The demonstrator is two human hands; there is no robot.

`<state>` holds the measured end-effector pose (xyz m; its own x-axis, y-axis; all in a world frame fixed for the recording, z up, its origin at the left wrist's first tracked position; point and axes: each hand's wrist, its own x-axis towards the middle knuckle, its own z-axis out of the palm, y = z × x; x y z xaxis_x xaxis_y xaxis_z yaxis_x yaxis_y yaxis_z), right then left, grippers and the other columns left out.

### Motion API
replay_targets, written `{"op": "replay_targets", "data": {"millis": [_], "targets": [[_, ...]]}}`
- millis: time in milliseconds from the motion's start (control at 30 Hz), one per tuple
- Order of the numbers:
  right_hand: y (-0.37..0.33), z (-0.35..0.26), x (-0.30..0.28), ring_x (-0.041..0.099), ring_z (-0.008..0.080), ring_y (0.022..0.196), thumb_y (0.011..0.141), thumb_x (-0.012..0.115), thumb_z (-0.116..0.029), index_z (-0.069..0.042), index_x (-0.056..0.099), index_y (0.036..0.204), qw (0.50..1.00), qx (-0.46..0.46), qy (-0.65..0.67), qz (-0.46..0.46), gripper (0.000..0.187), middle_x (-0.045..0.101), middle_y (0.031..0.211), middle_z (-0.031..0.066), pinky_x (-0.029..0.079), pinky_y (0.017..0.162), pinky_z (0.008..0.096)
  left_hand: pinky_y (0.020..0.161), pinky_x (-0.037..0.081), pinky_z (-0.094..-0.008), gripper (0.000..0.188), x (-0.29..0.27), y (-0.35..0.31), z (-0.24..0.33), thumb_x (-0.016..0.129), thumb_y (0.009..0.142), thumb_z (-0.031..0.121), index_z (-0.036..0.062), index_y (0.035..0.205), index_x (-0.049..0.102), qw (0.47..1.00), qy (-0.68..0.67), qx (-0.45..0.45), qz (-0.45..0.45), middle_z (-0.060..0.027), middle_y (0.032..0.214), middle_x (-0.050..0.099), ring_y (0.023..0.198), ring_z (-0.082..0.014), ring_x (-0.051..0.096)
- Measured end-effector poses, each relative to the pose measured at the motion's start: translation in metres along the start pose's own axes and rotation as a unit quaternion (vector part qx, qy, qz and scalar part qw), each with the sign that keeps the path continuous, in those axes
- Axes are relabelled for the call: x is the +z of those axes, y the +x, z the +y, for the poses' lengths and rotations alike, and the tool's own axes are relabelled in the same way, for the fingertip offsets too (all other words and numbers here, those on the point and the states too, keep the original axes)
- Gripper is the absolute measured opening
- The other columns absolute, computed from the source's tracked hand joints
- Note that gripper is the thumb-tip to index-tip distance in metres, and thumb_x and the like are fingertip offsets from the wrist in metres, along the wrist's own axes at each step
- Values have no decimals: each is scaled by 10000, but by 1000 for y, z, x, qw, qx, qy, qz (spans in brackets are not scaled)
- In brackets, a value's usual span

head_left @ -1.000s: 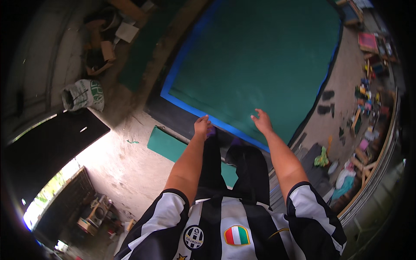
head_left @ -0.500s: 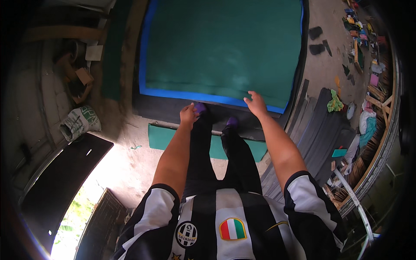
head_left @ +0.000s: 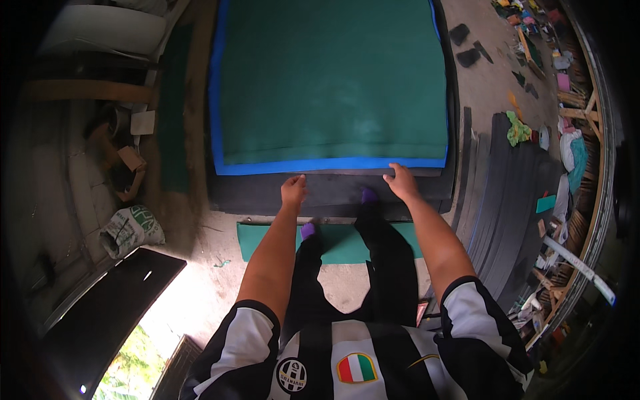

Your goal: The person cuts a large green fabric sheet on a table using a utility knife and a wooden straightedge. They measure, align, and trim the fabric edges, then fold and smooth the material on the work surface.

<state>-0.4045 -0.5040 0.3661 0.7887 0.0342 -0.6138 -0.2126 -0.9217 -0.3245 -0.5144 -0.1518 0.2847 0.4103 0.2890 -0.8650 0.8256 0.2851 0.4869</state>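
A large green sheet (head_left: 333,87) lies flat ahead of me on a blue sheet (head_left: 280,165), whose border shows along the left side and near edge. Beneath both is a wider black mat (head_left: 267,200). Over the black mat, close to the blue edge, my left hand (head_left: 293,191) hovers with its fingers curled in and nothing visible in it. My right hand (head_left: 403,183) is empty, thumb and forefinger apart, its fingertip in line with the blue edge. Whether it touches the sheet I cannot tell.
A green strip (head_left: 333,255) lies on the floor by my feet. Long dark strips (head_left: 497,207) are stacked at the right, with a green-yellow cloth (head_left: 518,130) at their far end. At the left are a white sack (head_left: 130,233) and a black panel (head_left: 110,320).
My feet have stepped back, one now on the green strip. The sheets sit lower in view and squarer to me. Both hands remain near the blue edge.
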Motion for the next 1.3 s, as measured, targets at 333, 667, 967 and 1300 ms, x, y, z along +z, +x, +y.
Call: {"op": "replay_targets", "data": {"millis": [333,667,967,1300], "targets": [[111,26,134,534,338,1317,904,754,-269,-108,569,1402,986,-119,-116,4,556,582,1380,138,485,1059,482,1088,469,-434,448,-19,113,-21,768,884,288,163,1302,667,772,547,316,73,-94,1439,588,1330,-319,540],[287,123,214,532,285,1312,868,765,-316,-154,626,1368,880,-368,-176,245,544,585,1419,74,454,1085,456,1236,280,-519,668,28,309,-31,680,941,477,311,1542,441,538,623,555,124,-55,1661,324,1543,-318,261],[311,141,210,566,278,1257,876,747,-315,-126,663,1316,887,-391,-117,217,486,631,1362,82,497,1042,429,1187,371,-481,637,19,331,-26,709,909,453,311,1495,506,530,626,562,111,-45,1598,422,1471,-310,388],[307,148,211,577,293,1237,931,700,-303,-68,658,1294,874,-398,-123,250,434,639,1338,107,517,1026,429,993,549,-424,486,9,349,-18,629,965,448,245,1404,583,415,625,648,134,-40,1414,600,1289,-273,588]]}}
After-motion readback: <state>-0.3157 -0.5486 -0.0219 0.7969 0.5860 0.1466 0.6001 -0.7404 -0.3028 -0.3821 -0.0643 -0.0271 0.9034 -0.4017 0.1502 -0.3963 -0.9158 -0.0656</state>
